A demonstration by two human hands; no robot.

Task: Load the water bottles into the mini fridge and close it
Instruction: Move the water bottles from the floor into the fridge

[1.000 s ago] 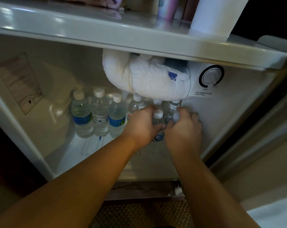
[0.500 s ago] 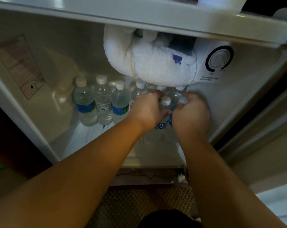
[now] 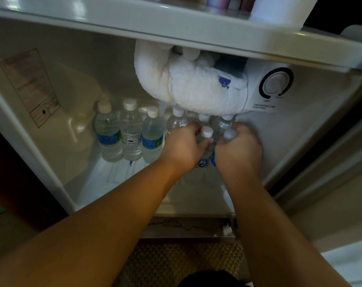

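The mini fridge stands open in front of me. Both my hands reach inside it. My left hand grips a clear water bottle with a white cap and a blue label. My right hand grips a second bottle right beside the first. Three bottles stand upright in a row at the back left, and more bottles stand behind my hands, partly hidden.
A thick lump of white frost hangs from the freezer section just above the bottles. The temperature control dial sits on the right. A paper towel roll rests on the fridge top. A woven mat lies below.
My view has shifted slightly. Both hands stay in the same spot on the two bottles, pushed a little deeper toward the back right.
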